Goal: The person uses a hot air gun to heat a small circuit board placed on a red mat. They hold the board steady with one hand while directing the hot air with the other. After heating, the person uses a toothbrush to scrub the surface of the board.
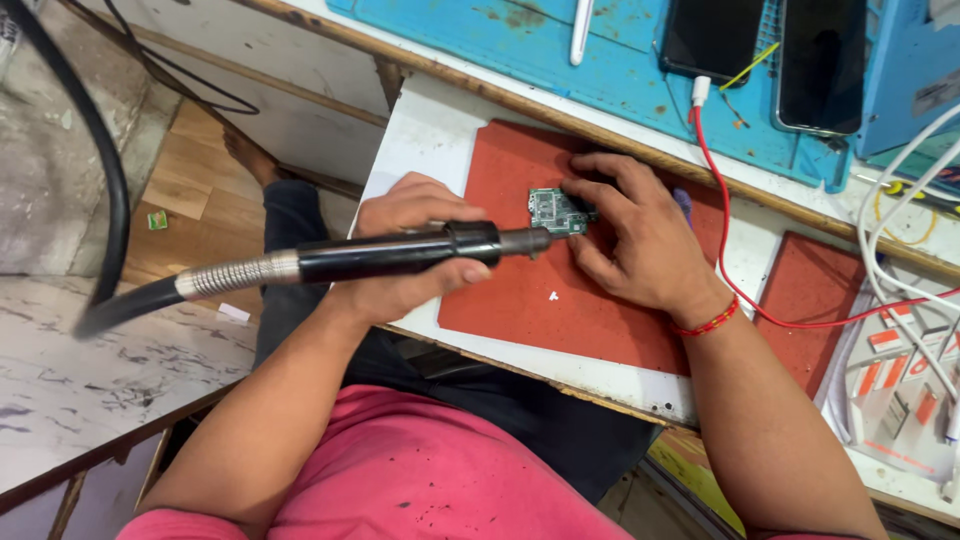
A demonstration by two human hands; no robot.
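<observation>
Left hand [415, 245] gripping hot-air wand [400, 255] (axis horizontal), nozzle aimed right at circuit board [555, 210], right hand [640, 240] fingertips pinning it

Black glossy plastic hot-air handle [400, 252] with ribbed metal collar [238, 274], inside the left hand's fingers [420, 215]. Small green circuit board [556, 210], matt, studded with metal parts, under right fingertips [585, 190]. Beneath both: red matt rubbery mat [560, 300], slightly rough.

We see two phones [712, 38] with dark screens lying on the blue mat [520, 40] at the top. At the right edge of the counter [430, 130], white and orange small packages [905, 390] lie together.
</observation>
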